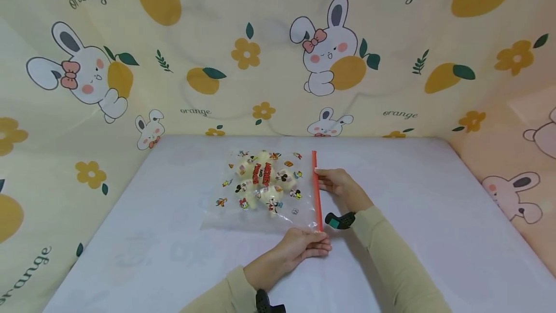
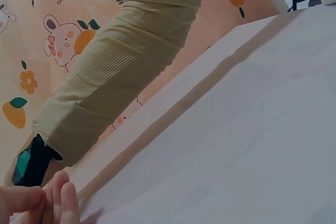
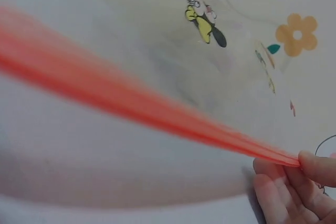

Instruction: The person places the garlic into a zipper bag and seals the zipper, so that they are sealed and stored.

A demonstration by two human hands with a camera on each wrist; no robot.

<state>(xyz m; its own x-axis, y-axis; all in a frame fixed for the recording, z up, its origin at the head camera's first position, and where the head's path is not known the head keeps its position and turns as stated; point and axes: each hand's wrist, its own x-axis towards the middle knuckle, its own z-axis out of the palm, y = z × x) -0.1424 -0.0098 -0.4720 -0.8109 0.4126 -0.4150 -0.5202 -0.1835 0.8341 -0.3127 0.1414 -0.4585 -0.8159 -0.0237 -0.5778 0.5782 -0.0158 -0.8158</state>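
A clear zip bag (image 1: 260,216) printed with small cartoon figures lies over the table, its red zip strip (image 1: 317,197) along the right side. Several pale cream, rounded pieces (image 1: 269,194) show through the plastic. At the strip's near end, my left hand (image 1: 297,250) pinches the corner between thumb and fingers. My right hand (image 1: 345,187) holds the strip near its far end; in the right wrist view its thumb and fingers (image 3: 315,169) pinch the red edge. The left wrist view shows only the left fingertips (image 2: 65,200), with the bag out of sight.
The white table (image 1: 143,197) ends at a cloth backdrop (image 1: 269,81) printed with rabbits and oranges, which also rises on both sides. A black device (image 1: 340,220) sits at the right wrist, another (image 1: 269,303) at the left.
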